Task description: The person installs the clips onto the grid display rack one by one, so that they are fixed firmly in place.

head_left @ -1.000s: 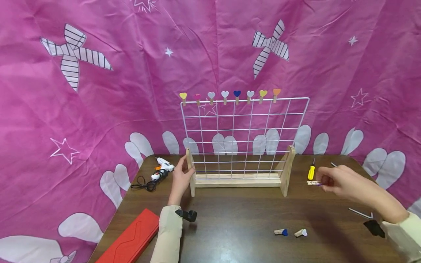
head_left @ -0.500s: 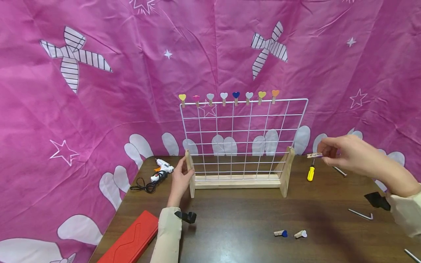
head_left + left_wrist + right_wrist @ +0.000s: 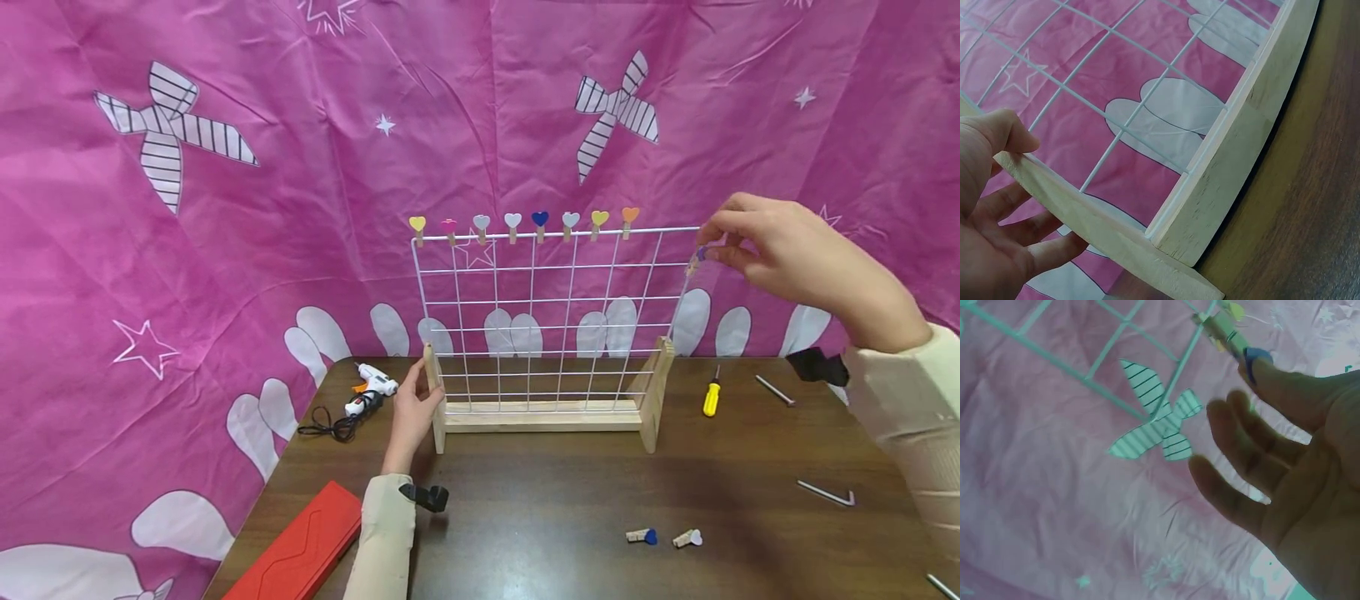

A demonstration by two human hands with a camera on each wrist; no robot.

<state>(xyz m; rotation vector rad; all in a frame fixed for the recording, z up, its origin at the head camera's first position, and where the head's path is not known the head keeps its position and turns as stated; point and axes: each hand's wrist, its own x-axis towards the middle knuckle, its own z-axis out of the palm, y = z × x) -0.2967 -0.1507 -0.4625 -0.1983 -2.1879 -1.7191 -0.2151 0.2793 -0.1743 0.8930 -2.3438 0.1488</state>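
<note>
A white wire grid (image 3: 573,267) stands upright in a wooden stand (image 3: 540,423). My left hand (image 3: 412,410) grips the stand's left side piece (image 3: 1100,219), thumb on the near face and fingers behind. At the grid's upper right, my right hand (image 3: 798,262) pinches a small wooden clothespin (image 3: 1225,331) by its dark blue heart (image 3: 1257,361). The clothespin's free end overlaps the grid's right side wire in the head view. Several heart clothespins line the top wire, from a yellow one (image 3: 417,227) to an orange one (image 3: 629,218).
Two loose clothespins, one blue (image 3: 642,537) and one white (image 3: 687,538), lie at the front. A yellow screwdriver (image 3: 711,398), hex key (image 3: 825,493) and metal rod (image 3: 775,390) lie right. A glue gun (image 3: 375,380) and red box (image 3: 300,546) are left.
My right hand has risen from low over the table's right side, then moved left to the grid's upper right, carrying the clothespin. The left hand has stayed on the stand.
</note>
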